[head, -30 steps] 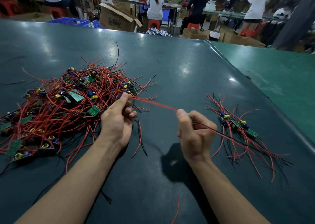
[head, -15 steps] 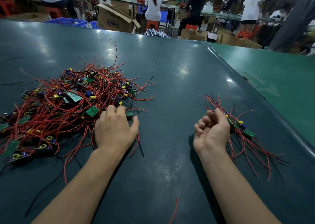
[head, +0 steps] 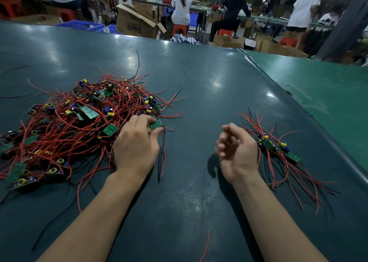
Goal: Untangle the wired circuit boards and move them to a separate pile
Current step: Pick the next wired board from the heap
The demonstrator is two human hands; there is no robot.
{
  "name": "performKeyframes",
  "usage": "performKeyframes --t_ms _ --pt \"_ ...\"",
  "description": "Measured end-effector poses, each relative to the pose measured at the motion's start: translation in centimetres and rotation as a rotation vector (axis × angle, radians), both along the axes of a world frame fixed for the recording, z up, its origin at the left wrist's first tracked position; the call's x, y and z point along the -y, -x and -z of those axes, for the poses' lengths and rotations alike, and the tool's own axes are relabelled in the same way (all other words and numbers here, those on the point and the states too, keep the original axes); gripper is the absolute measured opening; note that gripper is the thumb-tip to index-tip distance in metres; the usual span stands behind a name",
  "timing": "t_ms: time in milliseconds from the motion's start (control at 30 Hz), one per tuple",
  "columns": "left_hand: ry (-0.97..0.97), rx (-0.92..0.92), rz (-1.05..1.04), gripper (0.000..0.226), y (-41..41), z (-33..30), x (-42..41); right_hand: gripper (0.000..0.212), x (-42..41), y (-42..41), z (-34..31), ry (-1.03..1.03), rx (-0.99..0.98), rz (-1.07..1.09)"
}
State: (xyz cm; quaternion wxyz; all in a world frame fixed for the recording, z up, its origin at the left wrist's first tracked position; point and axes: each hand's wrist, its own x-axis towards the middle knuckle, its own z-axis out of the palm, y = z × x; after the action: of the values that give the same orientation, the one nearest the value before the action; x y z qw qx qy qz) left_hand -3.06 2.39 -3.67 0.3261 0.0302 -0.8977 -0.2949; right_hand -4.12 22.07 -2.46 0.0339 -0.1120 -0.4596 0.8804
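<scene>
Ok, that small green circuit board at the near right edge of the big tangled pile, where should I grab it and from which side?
Pinch the green circuit board by its bare edges from the right, open-table side, roughly as the left hand does now. It sits at the tangled pile rim with its wires trailing toward you, so pulling rightward should likely snag least.

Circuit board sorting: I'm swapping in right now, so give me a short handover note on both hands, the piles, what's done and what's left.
Left hand: at the near right edge of the big tangled pile, pinching a small green circuit board whose red and black leads hang down to the table.
Right hand: loosely curled, holding nothing, just left of the small sorted pile.
Done: a few boards with leads lie in the sorted pile.
Left: nearly everything; the big pile is still knotted. Free the pinched board and carry it right. One loose red wire lies near the front edge.
</scene>
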Motion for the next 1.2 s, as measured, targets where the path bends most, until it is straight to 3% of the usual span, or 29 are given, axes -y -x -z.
performKeyframes --t_ms 67,167,267,400,500,567,633,733,800,867,967,1200 --pt "0.056 -0.255 0.058 0.018 -0.2 -0.4 -0.4 0.02 0.6 -0.4 -0.1 -0.128 -0.036 -0.176" --pt "0.132 -0.508 0.156 0.019 -0.5 -0.7 -0.6 0.033 1.5 -1.0 -0.3 -0.216 -0.057 -0.495" --pt "0.191 -0.609 0.309 0.019 -0.9 -0.7 -1.2 0.047 1.9 -1.3 -0.3 -0.213 -0.085 -0.674" --pt "0.229 -0.65 0.465 0.018 -1.0 -0.5 -2.2 0.043 2.0 -1.4 0.0 -0.122 -0.164 -0.625" --pt "0.197 -0.604 0.549 0.019 -0.9 -0.3 -2.3 0.011 1.6 -1.2 0.2 -0.102 -0.229 -0.462" --pt "0.089 -0.56 0.602 0.01 -1.1 -0.1 -2.5 0.01 1.4 -0.9 0.2 -0.145 -0.242 -0.361" --pt "-0.114 -0.46 0.598 0.008 -1.2 0.1 -3.0 0.012 1.2 -0.7 0.3 -0.273 -0.264 -0.251" --pt "-0.557 -0.097 0.51 0.022 -1.0 0.2 -3.5 0.011 1.2 -0.8 0.6 -0.429 -0.316 -0.125" --pt "-0.713 0.068 0.542 0.019 -0.5 0.2 -3.4 0.01 1.2 -0.9 0.8 -0.506 -0.338 -0.089" --pt "-0.798 0.099 0.598 0.013 -0.2 0.1 -3.2 0.006 1.2 -0.9 0.9 -0.58 -0.351 -0.085" --pt "-0.877 0.143 0.674 0.028 -0.2 0.1 -3.1 0.008 1.4 -1.0 1.1 -0.623 -0.352 -0.107" --pt "-0.931 0.217 0.65 0.017 0.3 0.1 -2.9 0.004 1.9 -0.5 1.0 -0.437 -0.212 -0.044"
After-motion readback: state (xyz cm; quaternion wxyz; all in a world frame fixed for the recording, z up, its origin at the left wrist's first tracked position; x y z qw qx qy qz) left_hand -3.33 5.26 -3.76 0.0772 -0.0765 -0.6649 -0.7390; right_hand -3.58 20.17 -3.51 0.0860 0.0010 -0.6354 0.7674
